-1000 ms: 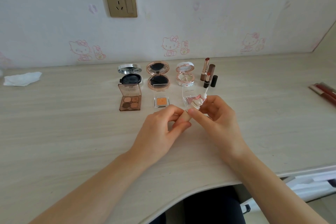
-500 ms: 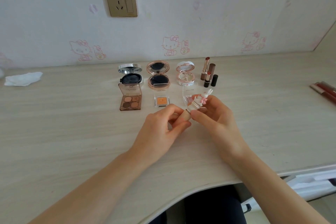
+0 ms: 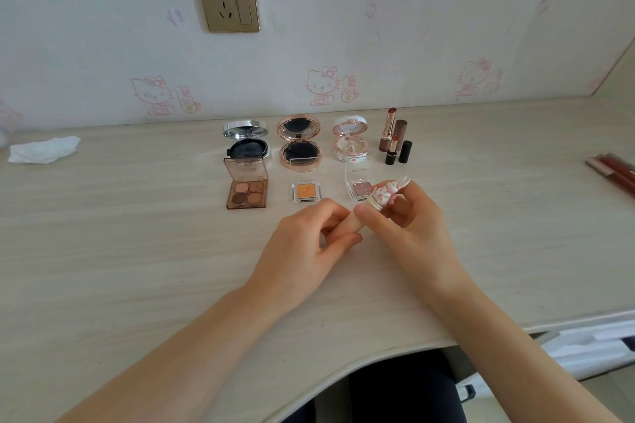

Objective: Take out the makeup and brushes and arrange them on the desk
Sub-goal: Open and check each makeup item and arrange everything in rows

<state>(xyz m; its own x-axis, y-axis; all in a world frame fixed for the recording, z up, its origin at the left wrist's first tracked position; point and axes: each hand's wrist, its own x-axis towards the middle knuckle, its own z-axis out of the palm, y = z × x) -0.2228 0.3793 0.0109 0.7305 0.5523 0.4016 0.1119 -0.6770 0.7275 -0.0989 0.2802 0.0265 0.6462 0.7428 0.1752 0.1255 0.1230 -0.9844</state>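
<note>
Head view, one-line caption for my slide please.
Left hand and right hand hold a bunny-capped tube over the desk, near open compacts and lipsticks.

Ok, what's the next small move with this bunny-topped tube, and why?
Probably pull the white bunny-shaped cap off the beige tube: the right hand pinches the cap, the left hand grips the tube, and the lipsticks at the back stand uncapped.

fingers hide most of the bunny-capped tube; right edge crops red sticks.
</note>
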